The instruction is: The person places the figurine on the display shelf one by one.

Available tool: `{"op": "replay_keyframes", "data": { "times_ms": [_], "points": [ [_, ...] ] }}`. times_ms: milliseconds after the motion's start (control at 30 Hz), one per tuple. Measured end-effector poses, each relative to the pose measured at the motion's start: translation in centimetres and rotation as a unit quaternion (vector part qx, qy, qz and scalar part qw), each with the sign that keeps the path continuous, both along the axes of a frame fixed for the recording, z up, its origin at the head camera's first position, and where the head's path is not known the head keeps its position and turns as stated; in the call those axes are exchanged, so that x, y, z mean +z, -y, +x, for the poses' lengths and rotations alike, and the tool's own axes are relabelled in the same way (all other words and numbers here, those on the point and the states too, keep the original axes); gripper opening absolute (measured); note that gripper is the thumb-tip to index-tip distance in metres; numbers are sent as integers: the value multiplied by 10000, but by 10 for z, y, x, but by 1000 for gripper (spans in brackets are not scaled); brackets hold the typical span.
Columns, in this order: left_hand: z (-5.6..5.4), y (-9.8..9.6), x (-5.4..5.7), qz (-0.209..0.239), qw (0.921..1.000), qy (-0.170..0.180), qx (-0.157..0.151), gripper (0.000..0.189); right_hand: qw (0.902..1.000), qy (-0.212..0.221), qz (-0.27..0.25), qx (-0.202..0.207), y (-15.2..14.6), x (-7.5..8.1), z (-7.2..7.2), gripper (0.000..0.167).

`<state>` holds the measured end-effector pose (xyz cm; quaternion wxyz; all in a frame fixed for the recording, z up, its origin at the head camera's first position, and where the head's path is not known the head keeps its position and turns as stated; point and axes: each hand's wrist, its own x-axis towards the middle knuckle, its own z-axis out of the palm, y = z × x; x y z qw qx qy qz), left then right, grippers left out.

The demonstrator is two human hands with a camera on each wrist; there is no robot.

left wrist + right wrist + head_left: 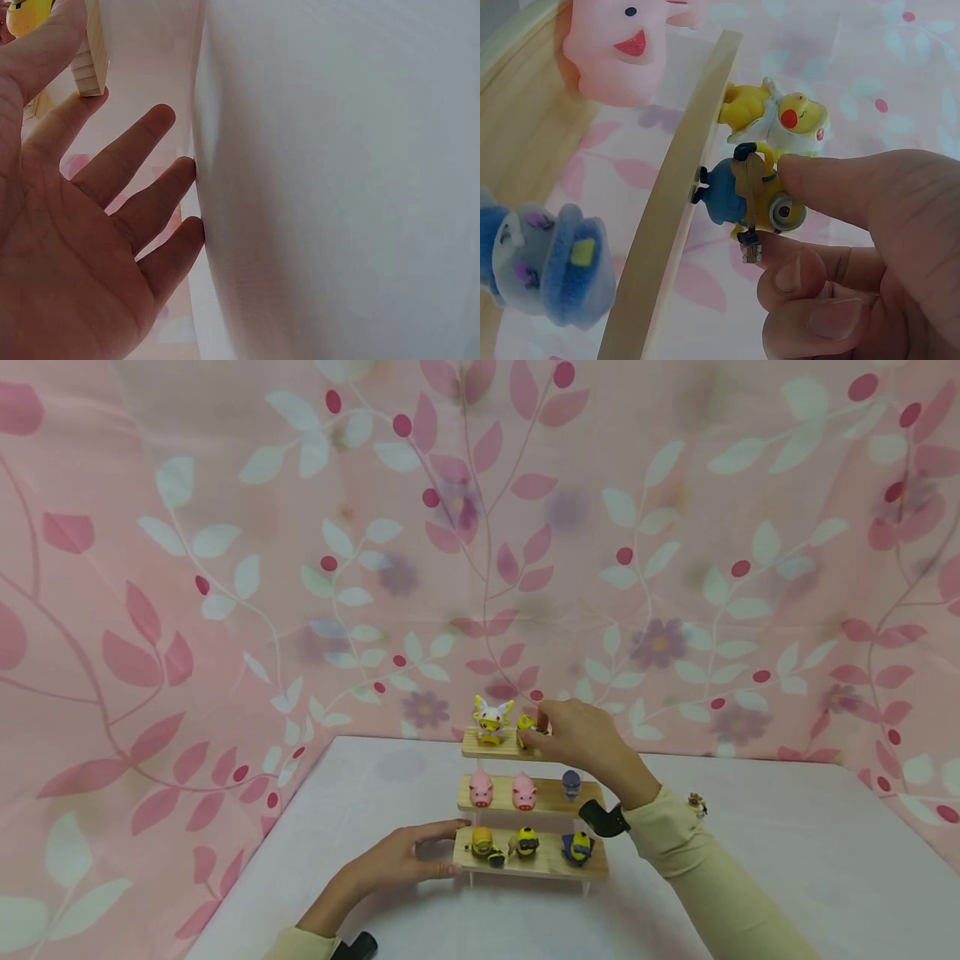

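On a three-tier wooden display stand [543, 863], my right hand [581, 735] pinches a one-eyed yellow minion figurine [724, 191] with a tiny guitar between thumb and index finger. Its feet meet the top shelf. Beside it stands a yellow figurine in a white hooded costume [491, 724]. My left hand [393, 860] holds the left end of the bottom shelf between thumb and index finger; its other fingers are spread, the lower ones touching the white cloth, in the left wrist view.
Two pink pig figurines [481, 789] and a blue-grey figurine [572, 785] occupy the middle shelf. Several yellow-and-black figurines [527, 842] line the bottom shelf. The white-covered table [750, 860] ends at a pink floral backdrop [480, 568].
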<state>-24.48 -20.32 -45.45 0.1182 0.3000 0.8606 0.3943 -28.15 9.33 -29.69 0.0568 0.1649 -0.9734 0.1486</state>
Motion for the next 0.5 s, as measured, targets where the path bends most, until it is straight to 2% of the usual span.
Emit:
{"op": "replay_keyframes", "data": {
  "times_ms": [500],
  "points": [
    [0,0,-1,-21,10000,-28,-22,63,9995,-277,-112,-142,4,-3,-1,32]
  ]
}}
